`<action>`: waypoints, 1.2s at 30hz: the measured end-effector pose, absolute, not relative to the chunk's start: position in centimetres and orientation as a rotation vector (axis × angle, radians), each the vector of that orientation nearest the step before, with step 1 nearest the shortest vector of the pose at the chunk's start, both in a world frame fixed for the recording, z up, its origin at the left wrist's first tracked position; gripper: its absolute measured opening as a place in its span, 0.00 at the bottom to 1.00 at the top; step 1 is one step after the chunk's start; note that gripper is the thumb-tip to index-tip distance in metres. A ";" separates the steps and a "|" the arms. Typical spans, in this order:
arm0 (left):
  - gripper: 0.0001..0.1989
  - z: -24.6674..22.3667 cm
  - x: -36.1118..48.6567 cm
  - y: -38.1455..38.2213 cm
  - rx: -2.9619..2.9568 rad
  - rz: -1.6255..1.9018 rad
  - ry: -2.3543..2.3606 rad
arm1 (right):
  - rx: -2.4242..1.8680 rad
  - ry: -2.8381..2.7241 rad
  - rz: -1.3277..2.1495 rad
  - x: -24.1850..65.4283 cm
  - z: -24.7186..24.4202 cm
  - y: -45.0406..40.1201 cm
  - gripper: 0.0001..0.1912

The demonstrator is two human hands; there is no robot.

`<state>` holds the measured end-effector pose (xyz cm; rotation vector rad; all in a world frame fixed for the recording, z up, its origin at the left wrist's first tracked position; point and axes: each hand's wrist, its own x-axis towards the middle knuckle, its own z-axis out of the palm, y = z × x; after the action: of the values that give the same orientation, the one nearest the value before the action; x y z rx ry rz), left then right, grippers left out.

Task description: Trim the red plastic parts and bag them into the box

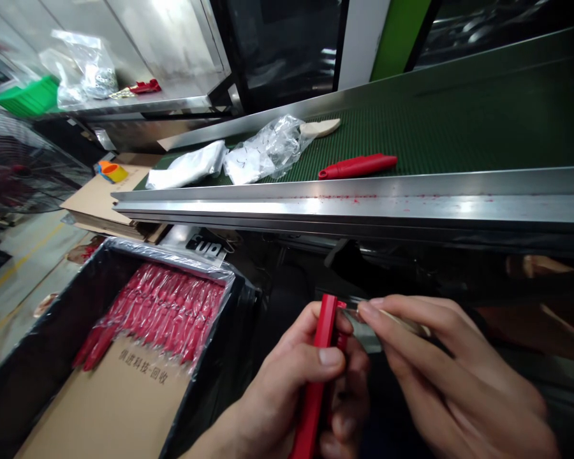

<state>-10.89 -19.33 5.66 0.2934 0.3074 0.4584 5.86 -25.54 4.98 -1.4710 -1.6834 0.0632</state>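
My left hand (310, 382) is wrapped round a long red plastic part (324, 331), held upright and slightly tilted at the lower middle. To its right, my right hand (440, 357) pinches a thin tool with a pale handle (406, 322). The tool's metal tip meets the top right edge of the red part, where a small red bit shows. Beyond the hands, a red handle-shaped piece (358, 166) lies on the green conveyor belt (440, 134).
Wrapped red pieces (167, 306) and a cardboard sheet (110, 401) fill a black, plastic-lined bin at left. The conveyor's metal rail (287, 203) crosses ahead. Clear bags (268, 150), a white packet (189, 167) and a beige piece (321, 128) lie on the belt.
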 end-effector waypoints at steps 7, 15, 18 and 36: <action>0.11 5.6 -11.0 -19.5 0.296 0.458 0.271 | -1.453 -1.706 0.058 6.0 4.7 -25.5 0.21; 0.10 5.7 -11.6 -19.8 0.279 0.460 0.299 | -1.455 -1.707 0.082 5.9 4.6 -25.0 0.21; 0.12 5.6 -12.1 -20.1 0.385 0.359 0.323 | -1.526 -1.581 0.088 6.4 4.4 -24.7 0.19; 0.20 5.0 -13.8 -21.0 -0.077 0.365 0.448 | -1.375 -1.809 0.026 6.6 5.4 -25.1 0.21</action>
<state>-13.82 -20.97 5.04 -0.0770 0.4480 0.3653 6.62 -25.08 5.44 -1.3746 -1.8093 0.0260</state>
